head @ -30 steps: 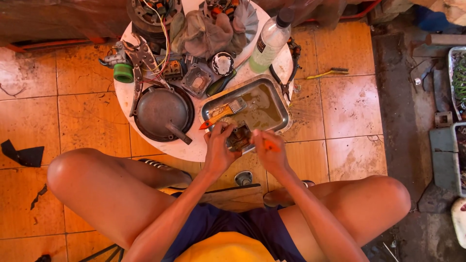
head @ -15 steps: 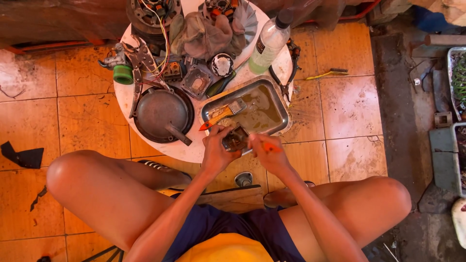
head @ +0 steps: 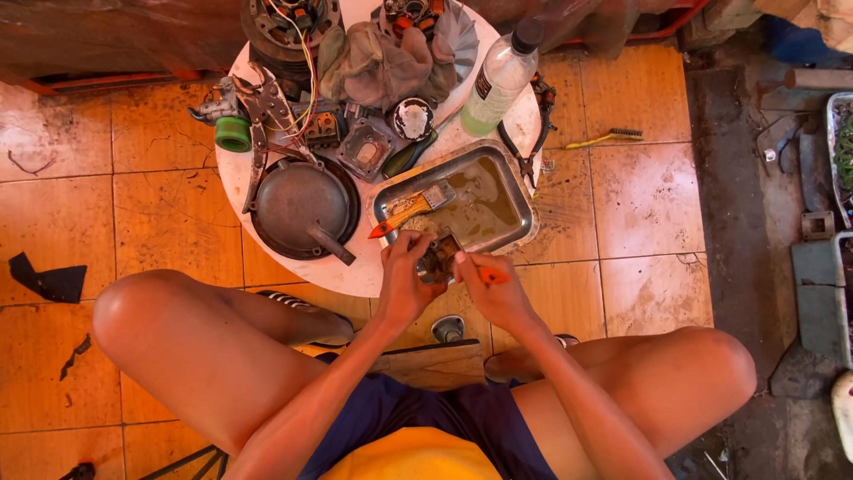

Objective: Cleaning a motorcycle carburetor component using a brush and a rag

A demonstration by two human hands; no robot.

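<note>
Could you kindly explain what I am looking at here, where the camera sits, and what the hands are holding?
The picture comes from a camera worn on a person's head, looking straight down at their lap and bare knees. There is no machine, only two bare hands. The left hand holds a small dark metal part at the near edge of a metal tray of brownish liquid. The right hand grips an orange-handled tool against that part. The tray sits on a round white table, with a paintbrush resting in it. Also there: a dark round pan-like cover, pliers, a green roll, a rag and a clear bottle.
</note>
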